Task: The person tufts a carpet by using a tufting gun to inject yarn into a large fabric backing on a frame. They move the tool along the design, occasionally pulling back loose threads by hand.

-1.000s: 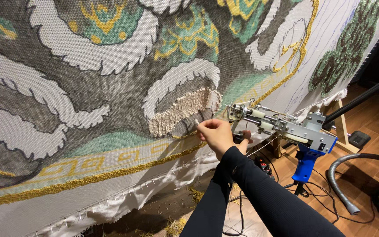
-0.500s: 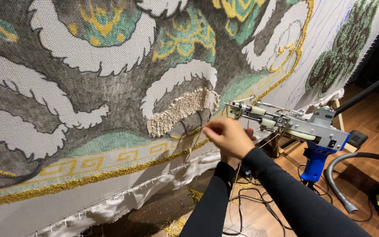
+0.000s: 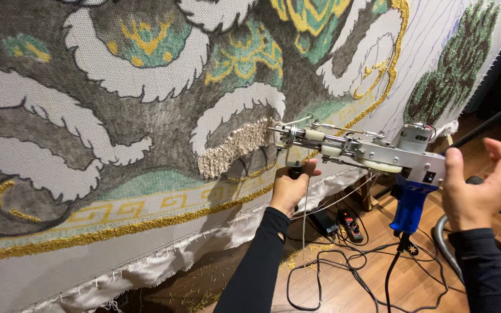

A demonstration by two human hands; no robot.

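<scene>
Head view: the left hand [image 3: 290, 188] is closed around the front handle of the tufting gun [image 3: 366, 152], whose needle end touches the stretched cloth [image 3: 88, 174] beside a beige tufted patch [image 3: 233, 148] near its lower edge. The right hand [image 3: 478, 188] hovers open just behind the gun's blue grip [image 3: 408, 204].

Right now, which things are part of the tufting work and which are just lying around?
In use:
left hand gripping the front handle
right hand open, beside the rear
tufting gun
stretched patterned cloth
yarn strand

Lying about:
power strip
loose cables
grey hose
</scene>
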